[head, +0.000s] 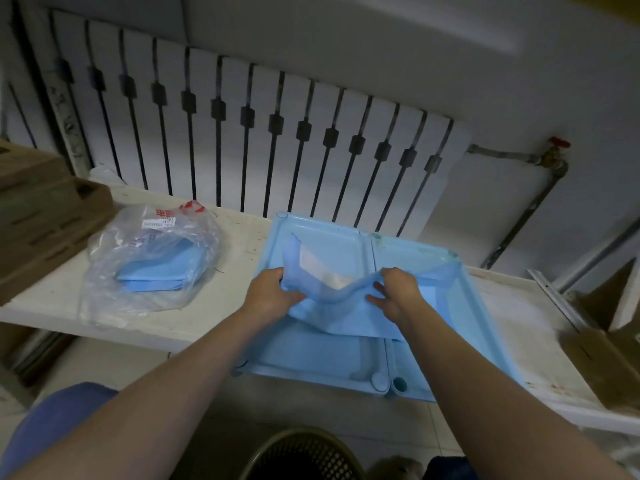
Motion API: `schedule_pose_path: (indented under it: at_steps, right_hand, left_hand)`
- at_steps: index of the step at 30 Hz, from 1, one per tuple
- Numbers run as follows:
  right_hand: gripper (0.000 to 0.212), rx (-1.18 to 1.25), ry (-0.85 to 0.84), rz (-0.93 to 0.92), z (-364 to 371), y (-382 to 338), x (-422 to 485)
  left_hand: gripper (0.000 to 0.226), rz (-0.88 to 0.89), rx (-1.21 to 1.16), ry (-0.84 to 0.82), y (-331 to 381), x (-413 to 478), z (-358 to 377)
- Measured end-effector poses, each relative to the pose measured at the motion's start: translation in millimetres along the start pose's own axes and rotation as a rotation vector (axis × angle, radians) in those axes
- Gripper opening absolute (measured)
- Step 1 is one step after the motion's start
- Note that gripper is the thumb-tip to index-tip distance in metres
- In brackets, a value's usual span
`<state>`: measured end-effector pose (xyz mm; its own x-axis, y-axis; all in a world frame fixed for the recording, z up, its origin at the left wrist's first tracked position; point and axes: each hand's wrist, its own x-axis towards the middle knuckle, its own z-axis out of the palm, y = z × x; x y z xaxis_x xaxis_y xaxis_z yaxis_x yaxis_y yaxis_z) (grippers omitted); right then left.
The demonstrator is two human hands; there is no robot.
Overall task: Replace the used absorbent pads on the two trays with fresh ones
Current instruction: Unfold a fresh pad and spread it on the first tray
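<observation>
White ledge (221, 320) below a long ribbed radiator (242, 133), dim room. We see two pale blue trays side by side on the ledge, left tray (311, 362) and right tray (460, 306), touching along their inner rims. A blue absorbent pad (346, 320) lies across that seam. It is half unfolded, with its far edge lifted and its white inner face showing.

Our left hand (270, 292) grips the pad's edge at 9 o'clock, fingers curled round the fold. Our right hand (394, 292) pinches the raised edge at 3 o'clock, thumb under and fingers over.

A clear plastic bag (114, 244) sits at 9 o'clock from the trays, with a stack of folded blue pads (159, 275) inside. Cardboard boxes (41, 209) are further out at 9 o'clock. A woven basket (301, 455) stands on the floor at 6 o'clock. A red-handled valve (559, 142) is on the wall pipe at 2 o'clock.
</observation>
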<state>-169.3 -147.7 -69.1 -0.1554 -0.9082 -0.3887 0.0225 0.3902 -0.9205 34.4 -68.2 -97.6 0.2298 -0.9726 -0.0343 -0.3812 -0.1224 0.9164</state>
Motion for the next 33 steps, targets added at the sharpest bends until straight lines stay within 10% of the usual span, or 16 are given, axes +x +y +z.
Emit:
schedule_pose_path:
  at_steps: [7, 16, 19, 26, 33]
  right_hand:
    - [0.060, 0.084, -0.068, -0.127, 41, -27, -11]
    - [0.051, 0.286, -0.185, -0.340, 57, -97, -36]
    - [0.048, 0.307, -0.122, -0.339, 40, -92, -22]
    - [0.068, -0.068, 0.153, -0.040, -28, -27, 29]
    - [0.040, -0.208, -0.112, 0.056, -61, 21, 2]
  left_hand:
    - [0.032, 0.026, 0.099, 0.221, 2, 17, -27]
    - [0.023, 0.477, 0.345, 0.784, 61, 10, -76]
    - [0.048, 0.536, 0.519, 0.556, 46, 2, -62]
    - [0.053, 0.226, 0.713, -0.679, 38, -14, -1]
    - [0.073, 0.044, 0.558, -0.205, 40, -10, 74]
